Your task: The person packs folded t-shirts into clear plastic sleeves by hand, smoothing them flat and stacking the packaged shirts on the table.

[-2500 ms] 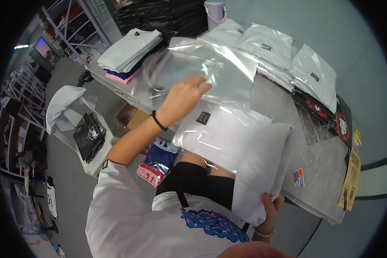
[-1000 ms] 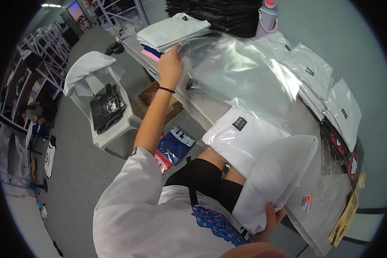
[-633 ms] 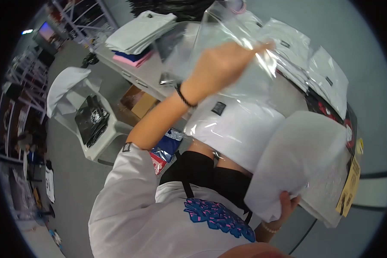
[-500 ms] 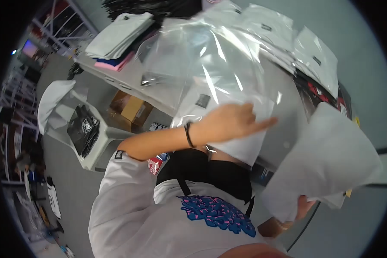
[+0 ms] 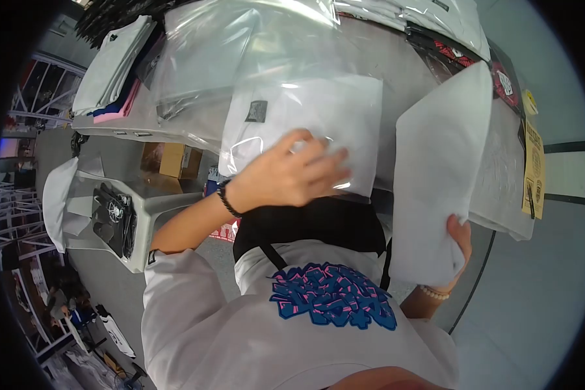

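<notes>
A folded white garment (image 5: 351, 107) with a small dark label lies at the table's front edge, with clear plastic over it. Over its lower part is my left hand (image 5: 296, 170), fingers apart, slightly curled and a little blurred; whether they touch the plastic I cannot tell. My right hand (image 5: 460, 246), wearing a beaded bracelet, grips the lower edge of a large white sheet (image 5: 435, 156). The sheet is held up to the right of the garment, slightly bent. Some of the right fingers are hidden behind it.
Clear plastic bags (image 5: 201, 58) spread across the grey table (image 5: 390, 58). A stack of folded garments (image 5: 114, 68) stands at the left. Packed white garments (image 5: 448, 19) lie at the back right, near a yellow printed card (image 5: 533, 172). A chair (image 5: 143, 218) and a cardboard box (image 5: 175, 159) are to the left.
My left hand has drawn back left, its pointing finger now curled with the others. The white sheet has turned more upright in my right hand. The view has shifted.
</notes>
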Available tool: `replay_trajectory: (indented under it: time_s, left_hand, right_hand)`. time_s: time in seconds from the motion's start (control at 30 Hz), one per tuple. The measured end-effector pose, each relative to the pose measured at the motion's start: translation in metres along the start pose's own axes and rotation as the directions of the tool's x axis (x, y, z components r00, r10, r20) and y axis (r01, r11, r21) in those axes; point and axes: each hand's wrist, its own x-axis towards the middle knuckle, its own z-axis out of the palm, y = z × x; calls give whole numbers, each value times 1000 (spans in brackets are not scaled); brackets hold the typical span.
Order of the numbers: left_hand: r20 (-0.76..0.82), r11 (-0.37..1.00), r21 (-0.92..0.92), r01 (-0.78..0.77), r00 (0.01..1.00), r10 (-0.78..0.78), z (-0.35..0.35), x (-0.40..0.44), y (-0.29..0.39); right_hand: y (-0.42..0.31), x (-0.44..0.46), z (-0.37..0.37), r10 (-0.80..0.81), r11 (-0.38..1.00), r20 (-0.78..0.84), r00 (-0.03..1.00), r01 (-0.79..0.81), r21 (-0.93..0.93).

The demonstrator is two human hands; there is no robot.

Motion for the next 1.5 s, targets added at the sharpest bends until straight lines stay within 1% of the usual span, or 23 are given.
replay_trajectory:
  time_s: [0.03,0.13,0.2,0.23,0.3,0.37,0.5,0.63,0.77,0.83,0.9,1.0,1.1,1.17,1.2,1.27,1.3,1.33,1.37,1.4,1.43,1.47,1.5]
  left_hand:
    - [1,998,11,56,998,-56,-3,-4,-4]
    - [-57,986,-37,165,984,-167,-11,-12,-19]
    - [-160,962,-138,238,953,-258,-13,-9,-25]
    - [-160,951,-164,263,944,-288,-14,-8,-27]
    - [-162,927,-212,311,924,-347,-16,-4,-29]
    - [-136,929,-265,260,943,-303,-22,0,-30]
    - [-46,937,-279,209,972,-231,-35,0,-32]
    - [-125,956,-209,204,964,-233,-29,-14,-37]
    - [-179,939,-296,173,956,-232,-38,-22,-38]
    - [-170,921,-353,165,956,-237,-51,-21,-31]
    - [-183,942,-297,155,959,-215,-61,-26,-31]
    - [-136,966,-223,131,977,-164,-69,-30,-36]
    - [-130,960,-236,149,974,-184,-58,-31,-25]
    - [-184,977,-166,135,969,-165,-46,-26,-10]
    - [-131,990,-104,96,985,-109,-39,-23,0]
    - [-25,952,-238,195,978,-206,-45,-11,14]
    - [-85,908,-293,300,937,-338,-40,-16,15]
    - [-145,845,-367,388,874,-464,-35,-20,15]
    - [-200,771,-452,449,792,-578,-31,-25,16]
    - [-334,655,-584,479,594,-732,-20,-34,15]
    - [-212,341,-700,628,273,-938,-15,-41,21]
    - [-127,156,-665,731,95,-987,-8,-48,21]
    - [-66,105,-577,810,82,-994,-7,-48,23]
  right_hand:
    - [1,1,-1,59,997,27,998,-60,40]
    - [13,-6,-24,-176,970,-99,979,156,-188]
    - [1,-3,-32,-319,833,338,885,432,-345]
    - [-10,4,-28,-277,787,522,806,502,-359]
    - [-31,18,-18,-158,713,823,545,640,-287]
    - [-52,32,12,109,708,945,309,643,-292]
    - [-62,37,49,355,603,896,266,667,-438]
    - [-54,44,59,266,578,899,348,689,-438]
    - [-51,43,62,285,497,797,533,628,-598]
    - [-49,44,65,292,520,735,613,543,-659]
    - [-49,48,63,331,517,640,694,434,-738]
    - [-40,51,62,236,536,588,774,401,-743]
    - [-27,48,73,141,551,589,795,432,-714]
    - [-13,42,87,84,444,518,851,433,-784]
    - [-6,40,93,51,390,481,875,426,-816]
    - [14,42,101,-141,295,626,767,636,-713]
    - [19,44,102,-226,229,688,689,724,-650]
    - [9,44,96,-126,173,639,759,651,-739]
    - [12,48,92,-339,158,552,762,624,-765]
    - [19,54,88,-536,153,439,721,595,-789]
    - [27,57,83,-704,159,305,642,561,-813]
    - [35,66,85,-726,45,395,563,612,-790]
    - [44,79,90,-729,-69,484,485,650,-756]
